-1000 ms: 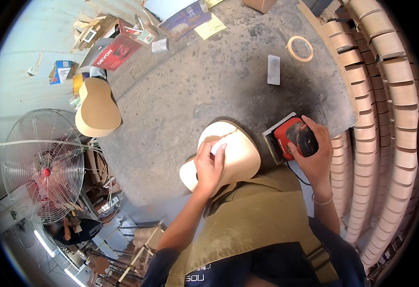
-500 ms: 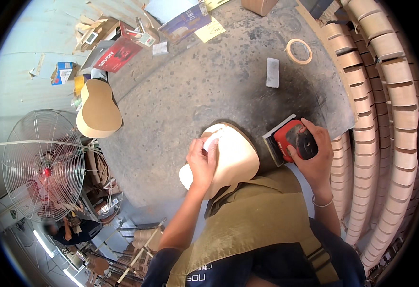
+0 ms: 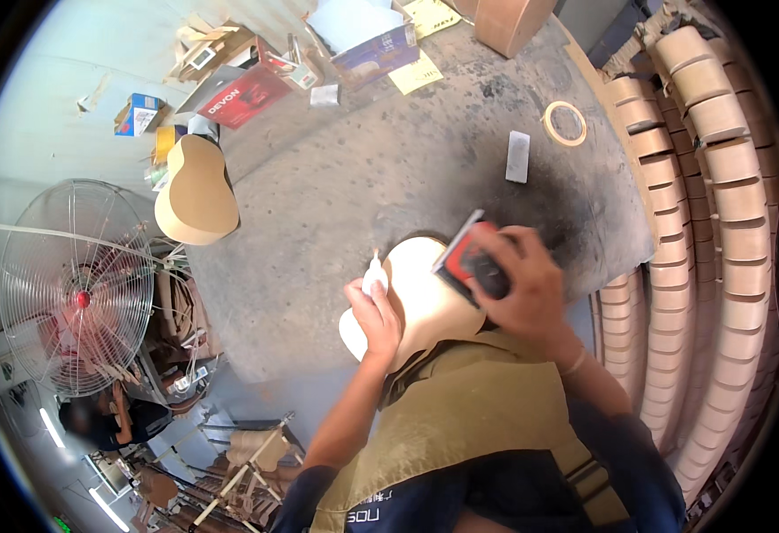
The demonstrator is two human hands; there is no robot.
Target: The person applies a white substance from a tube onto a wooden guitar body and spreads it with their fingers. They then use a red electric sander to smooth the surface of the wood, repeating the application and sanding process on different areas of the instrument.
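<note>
A pale wooden ukulele body (image 3: 425,298) lies at the table's near edge, up against my apron. My left hand (image 3: 374,324) is closed around a small white squeeze bottle (image 3: 374,277), its thin nozzle pointing up and away. That hand is over the body's left side. In my right hand (image 3: 527,289) is a red and black power sander (image 3: 465,253), somewhat blurred. The sander is tilted at the right edge of the body; whether its pad touches the wood I cannot tell.
A second ukulele body (image 3: 195,200) lies at the table's left edge, near a caged fan (image 3: 78,293). Farther back are a grey block (image 3: 517,157), a tape roll (image 3: 565,123) and a red box (image 3: 245,95). Stacked curved wooden sides (image 3: 736,178) line the right.
My right hand has brought the sander leftward from beside the ukulele body to its right edge. The squeeze bottle's nozzle has swung up and left, away from the wood. The view has shifted slightly.
</note>
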